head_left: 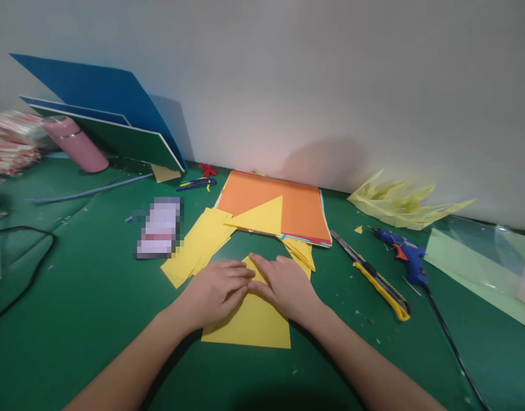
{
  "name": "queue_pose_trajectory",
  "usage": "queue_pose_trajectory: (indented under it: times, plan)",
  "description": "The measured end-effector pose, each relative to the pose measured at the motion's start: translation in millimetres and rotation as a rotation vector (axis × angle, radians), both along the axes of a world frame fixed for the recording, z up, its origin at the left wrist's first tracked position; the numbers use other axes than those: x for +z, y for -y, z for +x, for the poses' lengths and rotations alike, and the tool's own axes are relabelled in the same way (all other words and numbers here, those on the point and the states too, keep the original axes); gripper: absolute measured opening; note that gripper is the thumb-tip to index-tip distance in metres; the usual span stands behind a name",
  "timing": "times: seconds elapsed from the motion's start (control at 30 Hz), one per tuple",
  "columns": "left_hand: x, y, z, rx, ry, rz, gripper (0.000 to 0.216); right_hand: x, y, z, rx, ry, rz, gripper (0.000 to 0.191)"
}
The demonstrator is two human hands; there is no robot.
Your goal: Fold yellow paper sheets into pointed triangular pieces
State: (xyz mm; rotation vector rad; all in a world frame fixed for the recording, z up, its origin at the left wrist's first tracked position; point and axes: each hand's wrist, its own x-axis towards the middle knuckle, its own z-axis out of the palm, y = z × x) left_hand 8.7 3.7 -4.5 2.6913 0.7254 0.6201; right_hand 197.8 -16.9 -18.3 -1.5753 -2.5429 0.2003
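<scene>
A yellow paper sheet (254, 325) lies on the green table (95, 308) right in front of me. My left hand (217, 291) rests flat on its left part, fingers stretched out toward the middle. My right hand (283, 285) lies flat on the right part, fingers pointing left and meeting the left hand's fingertips over the paper's upper edge. Neither hand grips anything. Most of the sheet's top is hidden under the hands.
Loose yellow sheets (198, 242), a yellow triangle (262, 217) on an orange paper stack (301, 205), a yellow utility knife (374, 277), a blue glue gun (406, 254) with cord, folded yellow pieces (399, 205), blue and green boards (112, 114), a pink bottle (76, 142), a black cable (27, 279).
</scene>
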Motion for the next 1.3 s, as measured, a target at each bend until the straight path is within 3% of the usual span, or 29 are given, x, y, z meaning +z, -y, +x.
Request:
queue_pose_trajectory:
  times: [0.13, 0.37, 0.57, 0.67, 0.87, 1.3]
  plan:
    - [-4.8, 0, -1, 0.025, 0.008, 0.005, 0.027, -3.5, 1, 3, -0.010, -0.062, 0.014, 0.060]
    - [-7.1, 2, 1, 0.047, 0.065, 0.009, 0.024, -5.3, 7, 10, 0.115, -0.274, 0.134, 0.029]
    - [-6.0, -1, -5, 0.204, 0.092, -0.076, 0.014, -6.3, 2, 10, 0.158, -0.304, 0.189, 0.025]
    - [-10.1, -5, -10, 0.138, 0.049, -0.059, 0.009, -10.3, 4, 11, 0.201, -0.267, 0.220, 0.027]
    - [-12.4, -7, -11, 0.009, 0.048, 0.029, 0.022, -13.4, 10, 13, 0.263, -0.275, 0.212, 0.030]
    - [-10.6, -2, -2, -0.027, 0.042, 0.038, 0.022, -10.3, 13, 11, 0.257, -0.276, 0.203, 0.032]
